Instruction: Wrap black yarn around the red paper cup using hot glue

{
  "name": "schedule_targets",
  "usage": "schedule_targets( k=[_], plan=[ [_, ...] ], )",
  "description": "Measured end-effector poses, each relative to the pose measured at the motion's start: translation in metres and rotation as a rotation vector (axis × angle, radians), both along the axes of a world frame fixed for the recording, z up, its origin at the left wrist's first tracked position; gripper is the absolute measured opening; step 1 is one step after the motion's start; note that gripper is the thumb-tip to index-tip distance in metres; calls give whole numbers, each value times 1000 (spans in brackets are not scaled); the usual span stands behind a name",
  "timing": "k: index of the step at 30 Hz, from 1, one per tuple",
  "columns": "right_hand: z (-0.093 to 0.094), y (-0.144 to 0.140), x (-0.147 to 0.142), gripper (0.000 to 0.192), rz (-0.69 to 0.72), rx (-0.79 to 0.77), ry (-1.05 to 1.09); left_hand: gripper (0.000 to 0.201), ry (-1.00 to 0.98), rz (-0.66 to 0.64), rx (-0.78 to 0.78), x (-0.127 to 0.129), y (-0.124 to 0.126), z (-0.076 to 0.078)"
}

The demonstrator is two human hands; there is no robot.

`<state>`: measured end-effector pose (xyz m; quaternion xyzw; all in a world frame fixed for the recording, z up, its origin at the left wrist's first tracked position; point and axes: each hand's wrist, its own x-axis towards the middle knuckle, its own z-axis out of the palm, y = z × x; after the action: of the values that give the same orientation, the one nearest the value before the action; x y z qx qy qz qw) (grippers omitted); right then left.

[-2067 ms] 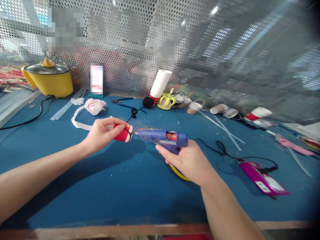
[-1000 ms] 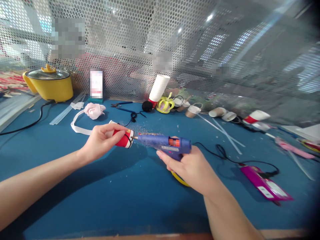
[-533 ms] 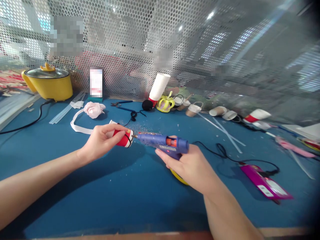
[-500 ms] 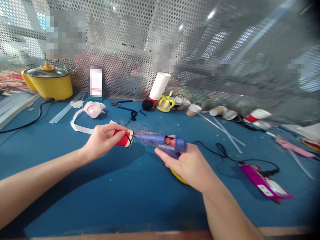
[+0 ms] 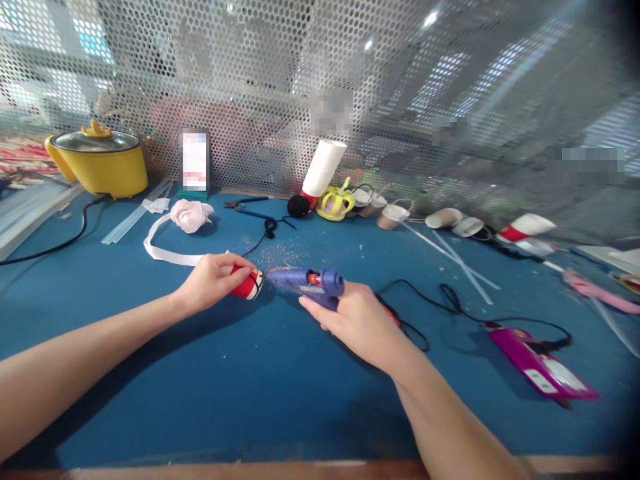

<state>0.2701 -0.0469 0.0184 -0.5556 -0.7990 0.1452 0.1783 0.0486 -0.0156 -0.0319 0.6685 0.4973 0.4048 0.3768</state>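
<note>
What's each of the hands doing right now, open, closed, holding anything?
Left hand: closed around a small red and white cup.
Right hand: closed on a blue glue gun, nozzle at the cup's end.

Craft workshop bench, judged from the following. Blue felt-like work surface (image 5: 250,387) with a wooden front edge along the bottom of the frame. Perforated metal screen (image 5: 260,87) closing off the back, across the whole upper half. Blue hot-glue gun (image 5: 307,283) at centre, its black cord (image 5: 450,303) trailing right; clear glue sticks (image 5: 131,217) at left and (image 5: 457,257) at right. Stack of white paper cups (image 5: 324,167) at upper centre, loose cups (image 5: 443,217) and small cup-made baskets (image 5: 393,215) to its right. Pink fabric rose (image 5: 189,215) on white ribbon, pliers (image 5: 247,203), yellow electric pot (image 5: 97,163) at upper left, magenta power unit (image 5: 543,363) at lower right.
</note>
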Motion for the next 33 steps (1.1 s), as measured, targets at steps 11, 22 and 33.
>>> schedule_targets(
  k=[11, 22, 33],
  plan=[
    [-2, 0, 0, 21, 29, -36, 5, 25, -6, -3, -8, 0, 1, 0],
    [-2, 0, 0, 23, 38, -52, 8, 24, 13, 9, -5, -1, 1, -1],
    [0, -1, 0, 22, 16, -86, 2, 27, -4, 2, -33, -1, 1, -2]
  ],
)
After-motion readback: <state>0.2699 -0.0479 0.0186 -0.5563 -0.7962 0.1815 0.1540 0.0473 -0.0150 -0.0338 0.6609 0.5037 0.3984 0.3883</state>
